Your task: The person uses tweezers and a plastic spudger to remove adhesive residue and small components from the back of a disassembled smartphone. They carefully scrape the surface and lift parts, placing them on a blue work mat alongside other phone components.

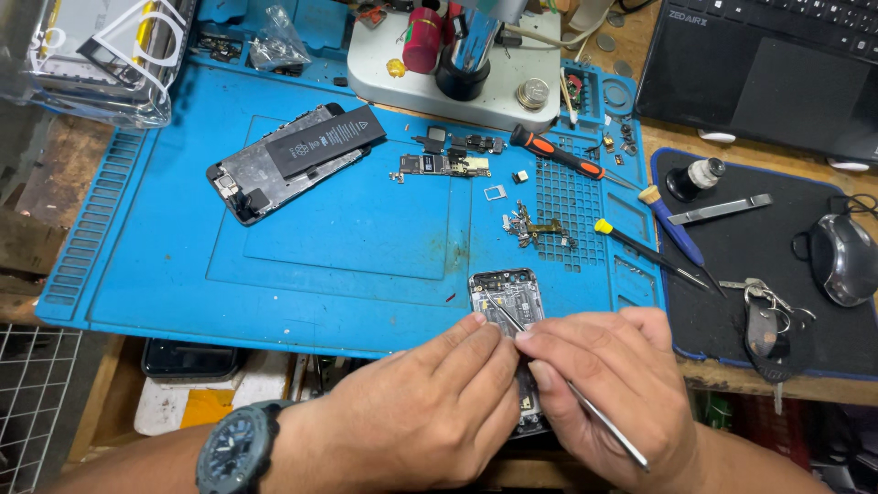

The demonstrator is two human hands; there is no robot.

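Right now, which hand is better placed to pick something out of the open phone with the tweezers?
The right hand. It holds the tweezers, whose tips already rest inside the open phone. The left hand only steadies the phone's lower part at the mat's edge.

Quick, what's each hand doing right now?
Left hand: fingers closed on the opened phone frame, steadying it.
Right hand: fingers pinching metal tweezers, tips inside the frame.

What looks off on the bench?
Small screws and a flex part lie loose on the blue mat, not in a tray. The open phone shell overhangs the mat's near edge, held by the left hand while the right hand works tweezers. No visible spill.
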